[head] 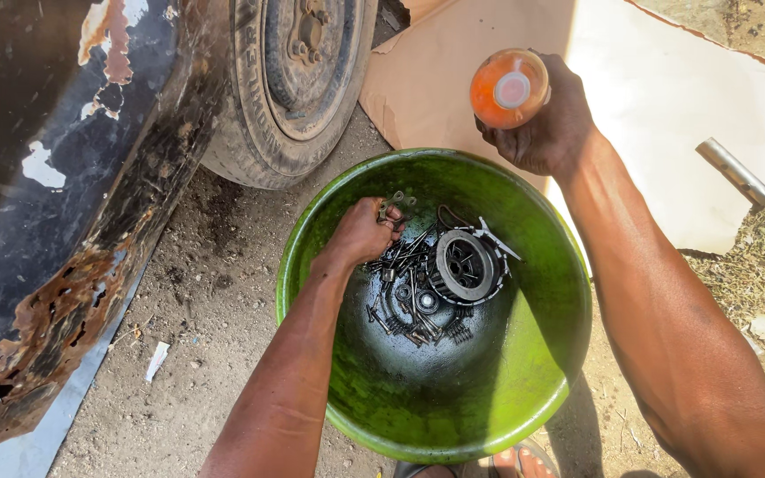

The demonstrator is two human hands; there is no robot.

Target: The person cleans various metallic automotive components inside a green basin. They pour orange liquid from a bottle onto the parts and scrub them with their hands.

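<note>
A green plastic basin point(568, 292) sits on bare dirt at the centre of the frame, and at its bottom lies a heap of oily metal parts point(413, 305): bolts, springs, small rings and a round toothed clutch-like drum point(464, 265), all lying in a thin dark film of liquid. The left hand point(363, 232) is down inside the basin at its upper left wall, fingers closed around a small flat metal bracket point(397, 205) lifted just clear of the heap. The right hand point(546, 119) is held above the far rim, near the top centre of the frame, clenched around an orange bottle point(508, 88) whose white cap faces the camera; nothing is seen pouring from it. Judging from how things lie, the parts are already gathered and wetted, yet they look grimy throughout, so most of the cleaning appears undone and only the one piece is in hand. Both forearms reach forward from the lower edge, the left bent inward at the wrist, the right stretched long and raised. A worn tyre point(289, 97) and a rusted car body point(64, 292) fill the upper left; cardboard point(666, 115) with a metal tube point(737, 173) lies upper right.
</note>
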